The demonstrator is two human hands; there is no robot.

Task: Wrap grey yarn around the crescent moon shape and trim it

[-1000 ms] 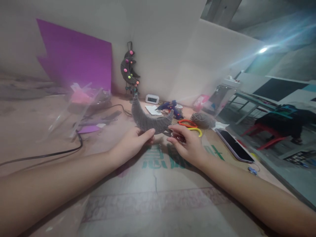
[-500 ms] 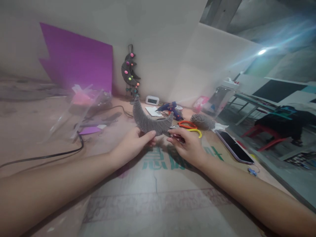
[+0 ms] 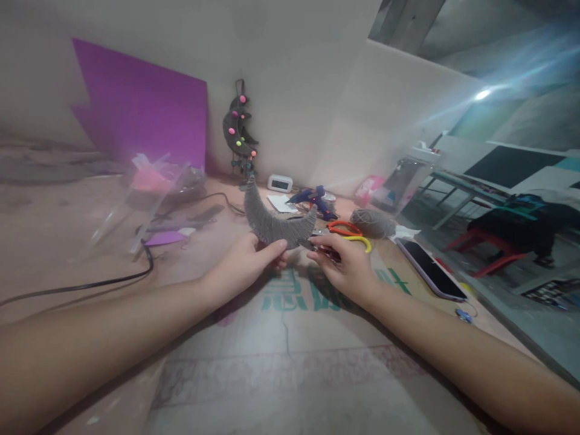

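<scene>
Between thumb and fingers, my left hand (image 3: 258, 257) grips a crescent moon shape (image 3: 278, 226) wrapped in grey yarn, its horns pointing up. My right hand (image 3: 342, 260) is closed just right of the crescent's lower edge. A small dark-tipped tool (image 3: 307, 243) sticks out from its fingers against the crescent; the rest is mostly hidden, so its kind is unclear. Behind that hand lie an orange-handled cutting tool (image 3: 344, 228) and a yellow handle (image 3: 361, 243). A ball of grey yarn (image 3: 372, 223) sits beyond them.
A blue glue gun (image 3: 317, 199) and a white digital clock (image 3: 280, 183) stand behind. A dark crescent ornament with coloured dots (image 3: 238, 130) leans on the wall, near purple sheets (image 3: 145, 109). At right lies a phone (image 3: 430, 269); at left, a black cable (image 3: 99, 284) and plastic bags (image 3: 158, 175).
Almost nothing differs. Both hands keep their hold at the crescent, and the view has shifted very slightly.
</scene>
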